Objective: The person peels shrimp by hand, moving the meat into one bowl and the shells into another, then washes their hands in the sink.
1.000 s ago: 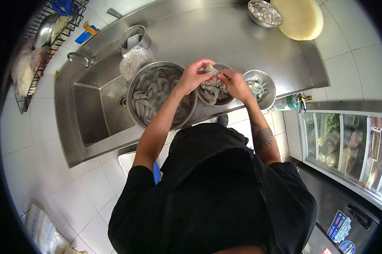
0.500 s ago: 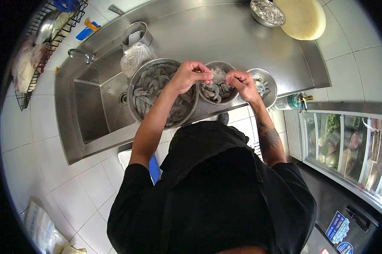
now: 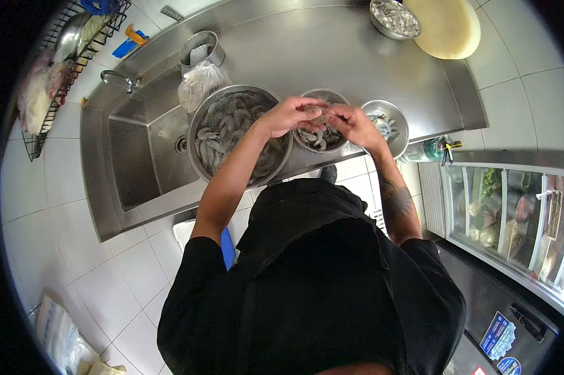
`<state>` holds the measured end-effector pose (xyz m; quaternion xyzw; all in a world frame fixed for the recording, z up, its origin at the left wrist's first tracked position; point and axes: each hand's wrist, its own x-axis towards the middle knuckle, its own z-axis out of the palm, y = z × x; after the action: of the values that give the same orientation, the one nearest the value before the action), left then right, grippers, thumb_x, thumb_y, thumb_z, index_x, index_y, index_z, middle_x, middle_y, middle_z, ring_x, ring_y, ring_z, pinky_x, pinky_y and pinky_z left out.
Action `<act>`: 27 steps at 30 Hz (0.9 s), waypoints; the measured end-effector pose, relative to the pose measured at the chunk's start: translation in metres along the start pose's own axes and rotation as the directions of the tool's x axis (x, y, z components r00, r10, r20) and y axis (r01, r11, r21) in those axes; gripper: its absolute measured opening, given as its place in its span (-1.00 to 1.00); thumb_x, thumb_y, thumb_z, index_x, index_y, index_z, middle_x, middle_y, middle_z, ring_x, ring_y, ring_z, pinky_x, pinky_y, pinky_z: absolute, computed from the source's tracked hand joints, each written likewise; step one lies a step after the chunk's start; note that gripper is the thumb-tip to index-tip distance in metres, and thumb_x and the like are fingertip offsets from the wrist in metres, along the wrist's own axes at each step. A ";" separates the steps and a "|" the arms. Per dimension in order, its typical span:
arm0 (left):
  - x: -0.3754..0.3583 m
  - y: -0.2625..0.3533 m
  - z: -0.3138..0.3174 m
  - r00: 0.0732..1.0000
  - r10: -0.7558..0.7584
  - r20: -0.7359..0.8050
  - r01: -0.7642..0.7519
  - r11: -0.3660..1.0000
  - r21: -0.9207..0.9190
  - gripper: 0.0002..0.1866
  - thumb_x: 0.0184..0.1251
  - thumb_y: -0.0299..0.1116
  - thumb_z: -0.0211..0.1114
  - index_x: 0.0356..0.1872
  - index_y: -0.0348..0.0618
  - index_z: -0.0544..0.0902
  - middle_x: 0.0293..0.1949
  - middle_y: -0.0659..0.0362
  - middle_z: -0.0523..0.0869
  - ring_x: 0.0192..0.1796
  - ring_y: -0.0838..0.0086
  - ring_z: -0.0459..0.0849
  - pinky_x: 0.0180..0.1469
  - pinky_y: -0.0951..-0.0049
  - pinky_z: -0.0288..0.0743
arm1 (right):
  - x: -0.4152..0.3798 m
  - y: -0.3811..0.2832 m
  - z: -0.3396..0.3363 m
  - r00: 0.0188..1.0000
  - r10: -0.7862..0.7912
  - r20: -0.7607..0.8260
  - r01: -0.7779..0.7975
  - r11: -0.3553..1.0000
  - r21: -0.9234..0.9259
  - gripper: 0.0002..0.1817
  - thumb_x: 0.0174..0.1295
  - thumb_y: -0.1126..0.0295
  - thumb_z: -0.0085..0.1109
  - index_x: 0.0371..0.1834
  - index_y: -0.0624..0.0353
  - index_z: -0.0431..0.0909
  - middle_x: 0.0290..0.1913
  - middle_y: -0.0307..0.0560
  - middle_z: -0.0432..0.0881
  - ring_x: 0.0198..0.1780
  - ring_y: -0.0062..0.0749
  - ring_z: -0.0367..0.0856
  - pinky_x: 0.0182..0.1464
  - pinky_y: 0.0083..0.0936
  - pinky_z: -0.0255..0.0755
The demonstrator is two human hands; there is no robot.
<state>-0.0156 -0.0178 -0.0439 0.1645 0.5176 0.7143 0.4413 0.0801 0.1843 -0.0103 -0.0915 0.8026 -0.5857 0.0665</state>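
My left hand [image 3: 289,117] and my right hand [image 3: 356,127] meet over a middle steel bowl [image 3: 339,148], fingers pinched together. Between the fingertips is a shrimp, mostly hidden by them. Dark shrimp heads and shell pieces [image 3: 319,139] lie in this bowl. To the left stands a wide steel bowl [image 3: 192,150] full of whole grey shrimp [image 3: 222,134] in liquid, under my left forearm. On the right, partly behind my right hand, a smaller steel bowl [image 3: 402,140] contains pale peeled shrimp [image 3: 385,125].
A sink [image 3: 138,156] with a faucet [image 3: 121,81] is at left. A clear plastic bag [image 3: 202,87] rests by a steel pot [image 3: 213,53]. At the back right are a steel bowl [image 3: 382,28] of pale pieces and a round board [image 3: 447,31]. A glass-fronted fridge [image 3: 507,206] stands at right.
My hands have come closer together above the middle bowl. The fingers of my left hand now reach over toward my right fingertips, covering more of what is between them.
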 end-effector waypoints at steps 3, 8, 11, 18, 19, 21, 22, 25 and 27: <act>0.004 -0.002 -0.015 0.998 -0.055 0.031 0.055 0.998 0.002 -0.63 0.39 -0.35 0.36 0.06 -0.44 0.62 -0.15 0.08 0.73 -0.21 0.39 0.76 -0.03 0.50 0.68 | 0.002 0.002 0.000 0.996 -0.089 -0.029 0.085 0.990 -0.113 -0.77 0.44 0.40 0.13 -0.38 0.29 0.51 -0.51 -0.33 0.34 -0.42 -0.69 0.25 -0.42 -0.57 0.16; -0.005 0.002 -0.005 0.999 0.000 -0.043 0.002 0.998 0.059 -0.71 0.34 -0.40 0.40 -0.06 -0.43 0.69 -0.23 0.05 0.76 -0.27 0.43 0.76 -0.12 0.51 0.68 | -0.004 0.000 -0.002 0.993 -0.085 -0.084 0.078 0.993 -0.090 -0.84 0.38 0.49 0.09 -0.36 0.33 0.52 -0.48 -0.17 0.49 -0.41 -0.52 0.41 -0.35 -0.48 0.33; -0.007 0.005 0.004 0.997 0.041 -0.073 -0.038 0.999 0.036 -0.72 0.32 -0.41 0.41 -0.07 -0.44 0.69 -0.21 0.04 0.76 -0.28 0.43 0.76 -0.15 0.51 0.69 | -0.009 0.008 -0.002 0.992 -0.034 -0.119 0.037 0.999 0.025 -0.82 0.39 0.48 0.07 -0.38 0.31 0.52 -0.47 -0.25 0.51 -0.41 -0.55 0.42 -0.36 -0.53 0.32; -0.030 0.012 -0.030 0.972 0.068 -0.226 -0.044 0.993 0.112 -0.73 0.38 -0.40 0.36 -0.05 -0.43 0.67 -0.17 0.06 0.74 -0.27 0.43 0.76 -0.14 0.50 0.69 | -0.045 0.036 -0.047 0.924 -0.068 -0.377 0.213 0.910 0.357 -0.71 0.51 0.27 0.03 -0.32 0.24 0.54 -0.46 -0.25 0.48 -0.42 -0.61 0.40 -0.37 -0.61 0.26; -0.035 0.011 -0.034 0.976 0.043 -0.215 -0.011 0.989 0.145 -0.75 0.39 -0.40 0.35 -0.06 -0.40 0.67 -0.15 0.08 0.74 -0.28 0.43 0.76 -0.14 0.50 0.68 | -0.049 0.027 -0.051 0.935 0.000 -0.355 0.099 0.960 0.261 -0.70 0.51 0.22 0.06 -0.28 0.24 0.56 -0.45 -0.25 0.50 -0.42 -0.62 0.41 -0.37 -0.61 0.27; -0.034 0.012 -0.033 0.976 0.025 -0.214 0.022 0.976 0.216 -0.75 0.41 -0.42 0.32 -0.04 -0.43 0.66 -0.13 0.06 0.73 -0.21 0.40 0.77 -0.08 0.50 0.69 | -0.038 0.017 -0.040 0.963 0.139 -0.229 -0.161 0.983 -0.082 -0.69 0.49 0.16 0.09 -0.10 0.18 0.67 -0.39 -0.22 0.59 -0.40 -0.62 0.46 -0.35 -0.58 0.35; -0.030 0.012 -0.028 0.980 0.110 -0.169 -0.070 0.971 0.228 -0.75 0.42 -0.42 0.31 -0.03 -0.42 0.65 -0.11 0.06 0.72 -0.21 0.39 0.77 -0.08 0.50 0.68 | -0.031 0.028 -0.030 0.968 0.049 -0.247 -0.121 0.950 -0.289 -0.68 0.48 0.15 0.09 -0.06 0.19 0.67 -0.37 -0.23 0.63 -0.35 -0.58 0.54 -0.29 -0.55 0.41; -0.024 0.015 -0.005 0.957 0.270 -0.103 -0.240 0.941 0.237 -0.77 0.41 -0.44 0.31 -0.02 -0.38 0.66 -0.10 0.07 0.74 -0.22 0.41 0.77 -0.10 0.50 0.66 | -0.008 0.022 0.002 0.901 0.211 -0.379 -0.306 0.928 -0.213 -0.63 0.45 0.13 0.12 -0.03 0.26 0.67 -0.35 -0.21 0.67 -0.35 -0.54 0.60 -0.29 -0.54 0.47; -0.027 0.017 0.011 0.935 0.338 -0.105 -0.308 0.924 0.227 -0.78 0.40 -0.45 0.31 -0.02 -0.34 0.67 -0.13 0.07 0.75 -0.21 0.43 0.78 -0.13 0.51 0.64 | 0.000 0.000 0.019 0.894 0.389 -0.221 -0.268 0.862 0.431 -0.63 0.45 0.16 0.14 0.04 0.26 0.63 -0.39 -0.21 0.60 -0.41 -0.59 0.49 -0.37 -0.60 0.38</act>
<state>-0.0008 -0.0337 -0.0186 0.2414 0.5850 0.7294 0.2598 0.0838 0.1667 -0.0160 0.1535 0.6741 -0.7199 0.0605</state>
